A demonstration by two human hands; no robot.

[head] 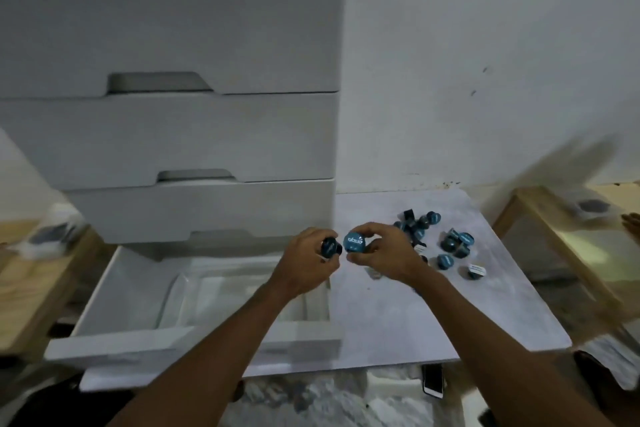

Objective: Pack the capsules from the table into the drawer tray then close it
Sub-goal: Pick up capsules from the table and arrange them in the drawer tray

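Note:
My left hand [306, 260] grips a dark blue capsule [330, 248], held above the right rear corner of the open drawer [114, 288]. My right hand [384, 251] pinches another capsule [354, 242], its teal lid with white lettering facing me. The two capsules nearly touch. A clear plastic tray [194, 298] lies inside the drawer and looks bare. Several more blue capsules [450, 243] lie scattered on the white table [415, 319] behind and to the right of my right hand.
The open drawer is the lowest in a grey cabinet [194, 135], whose upper drawers are shut. Wooden tables stand at far left [31, 291] and far right [540, 204]. A phone [433, 381] lies below the table's front edge.

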